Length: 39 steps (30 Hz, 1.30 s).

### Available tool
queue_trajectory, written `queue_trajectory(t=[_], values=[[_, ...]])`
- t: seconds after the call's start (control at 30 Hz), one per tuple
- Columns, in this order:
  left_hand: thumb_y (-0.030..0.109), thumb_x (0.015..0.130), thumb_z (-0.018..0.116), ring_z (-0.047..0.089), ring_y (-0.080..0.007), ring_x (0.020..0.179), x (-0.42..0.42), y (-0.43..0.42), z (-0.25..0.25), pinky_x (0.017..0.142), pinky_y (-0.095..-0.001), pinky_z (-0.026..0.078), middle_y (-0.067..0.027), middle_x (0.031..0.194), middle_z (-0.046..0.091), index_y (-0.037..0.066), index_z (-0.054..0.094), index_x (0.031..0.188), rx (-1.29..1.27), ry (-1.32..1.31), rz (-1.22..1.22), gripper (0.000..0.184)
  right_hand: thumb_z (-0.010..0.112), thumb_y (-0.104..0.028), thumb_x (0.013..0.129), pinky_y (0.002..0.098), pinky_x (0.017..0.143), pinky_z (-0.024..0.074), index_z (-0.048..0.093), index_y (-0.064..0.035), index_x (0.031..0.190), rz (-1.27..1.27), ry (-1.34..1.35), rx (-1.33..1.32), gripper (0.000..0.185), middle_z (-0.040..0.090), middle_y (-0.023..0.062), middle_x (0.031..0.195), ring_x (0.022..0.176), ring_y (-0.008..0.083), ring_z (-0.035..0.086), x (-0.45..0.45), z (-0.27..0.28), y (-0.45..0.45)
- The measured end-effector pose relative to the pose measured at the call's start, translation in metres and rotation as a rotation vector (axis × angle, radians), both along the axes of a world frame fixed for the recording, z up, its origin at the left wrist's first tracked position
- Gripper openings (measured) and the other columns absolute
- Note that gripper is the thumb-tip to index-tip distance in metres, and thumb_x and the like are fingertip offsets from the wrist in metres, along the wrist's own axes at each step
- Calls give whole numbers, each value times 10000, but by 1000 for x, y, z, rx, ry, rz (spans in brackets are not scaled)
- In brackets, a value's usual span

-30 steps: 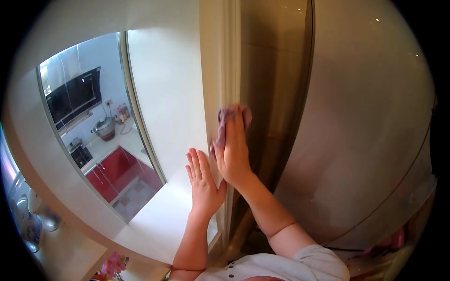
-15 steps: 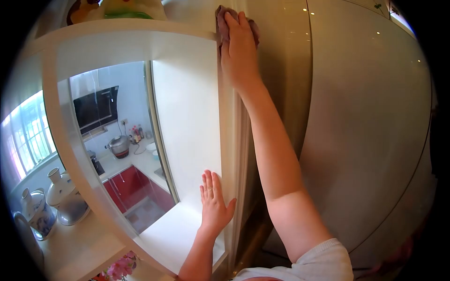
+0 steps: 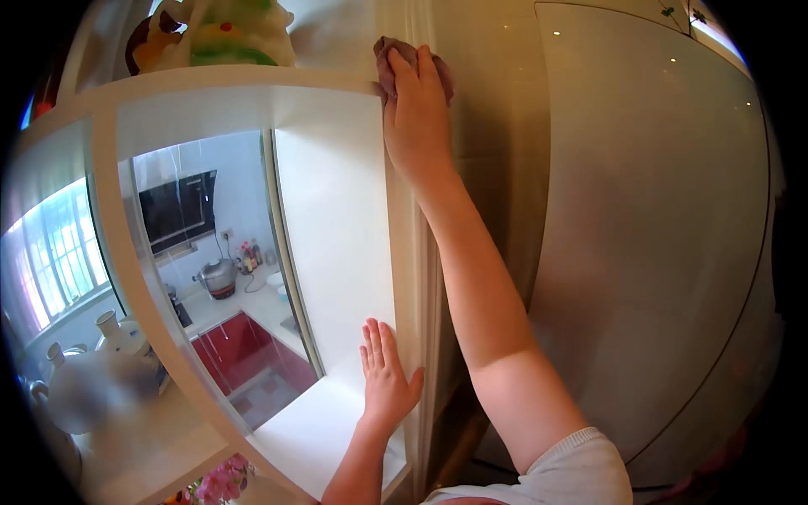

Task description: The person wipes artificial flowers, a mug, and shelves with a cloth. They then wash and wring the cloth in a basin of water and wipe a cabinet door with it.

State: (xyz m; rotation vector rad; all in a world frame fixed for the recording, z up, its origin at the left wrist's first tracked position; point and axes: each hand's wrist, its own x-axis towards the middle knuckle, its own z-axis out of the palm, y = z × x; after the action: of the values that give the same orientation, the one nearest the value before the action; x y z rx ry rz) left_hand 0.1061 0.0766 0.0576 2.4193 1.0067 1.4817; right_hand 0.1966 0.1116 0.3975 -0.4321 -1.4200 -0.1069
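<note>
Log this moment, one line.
right hand: holding cloth at upright trim | left hand: empty, fingers extended, by white panel

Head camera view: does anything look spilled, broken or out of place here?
Nothing visibly spilled or broken stands out. One oddity: a blurry grey patch covers part of the porcelain vases on the lower-left shelf, so their full condition can't be judged.

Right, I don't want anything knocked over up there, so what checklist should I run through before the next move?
1. Cloth secure under the right hand: ok, fingers lie over it.
2. Left hand free of objects: ok, fingers extended, nothing held.
3. Colourful ornament on the upper shelf apart from the cloth: ok, a gap shows.
4. Cloth damp or dry: cannot tell.
5. Footing steady: cannot tell, feet out of view.
</note>
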Motion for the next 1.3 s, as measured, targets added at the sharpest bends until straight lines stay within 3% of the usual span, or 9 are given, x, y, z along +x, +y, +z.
queue_trajectory(t=[0.07,0.37,0.47,0.6,0.7,0.93,1.0,1.23,1.3], values=[[148,832,676,-20,-423,1488,-1,1,0,1182,-541,67,-288,1590,4,-55,19,1522,-14,2,7,974,505,-171,970,426,878,463,465,27,1334,-930,-40,679,416,584,167,1194,1082,288,563,9,13,29],[149,822,689,-20,-425,1488,-2,0,-1,1179,-547,74,-288,1591,7,-56,21,1523,-2,7,6,990,537,-27,858,465,925,448,556,-3,1172,-536,-280,489,315,622,210,1112,1061,395,575,31,136,27],[149,821,686,-10,-419,1490,-3,0,0,1179,-544,83,-282,1593,14,-50,26,1525,7,2,4,985,550,-19,836,449,979,432,537,-6,1219,-941,-69,691,384,596,200,1156,1131,398,537,20,92,38],[157,801,709,-4,-404,1494,-4,4,-1,1181,-527,120,-270,1598,0,-30,-2,1531,15,34,32,1036,516,-27,904,403,1071,379,481,-67,1361,-899,-189,360,460,403,264,1441,1306,381,430,13,14,16],[151,812,694,6,-397,1496,-5,1,2,1183,-525,110,-261,1600,15,-31,15,1532,7,20,18,1006,517,5,903,404,1072,377,507,-39,1331,-506,-129,210,430,400,276,1440,1293,396,430,4,-44,5],[154,825,684,13,-390,1497,-4,2,-2,1186,-526,90,-255,1602,30,-24,29,1535,-17,5,23,982,568,126,850,441,1086,348,587,6,1229,-671,-200,263,397,378,286,1450,1304,449,357,5,-105,6],[159,825,687,15,-390,1497,-4,5,-7,1185,-528,88,-255,1602,34,-21,29,1536,-8,-5,26,986,579,-23,912,343,1008,387,597,76,1158,-956,-141,597,266,615,166,1127,1095,308,535,6,-94,14],[191,810,726,-1,-373,1500,-8,10,-9,1192,-504,95,-236,1609,15,1,13,1542,12,26,18,1040,550,48,890,414,1059,369,657,-25,1080,-920,-349,784,230,684,84,1052,1105,277,567,11,22,12],[195,810,729,6,-371,1501,-9,9,-9,1193,-498,99,-230,1611,19,7,20,1544,11,28,7,1037,584,-31,831,453,1020,425,689,-43,1063,-1134,-531,590,255,563,201,1266,1231,384,490,7,54,-11]])
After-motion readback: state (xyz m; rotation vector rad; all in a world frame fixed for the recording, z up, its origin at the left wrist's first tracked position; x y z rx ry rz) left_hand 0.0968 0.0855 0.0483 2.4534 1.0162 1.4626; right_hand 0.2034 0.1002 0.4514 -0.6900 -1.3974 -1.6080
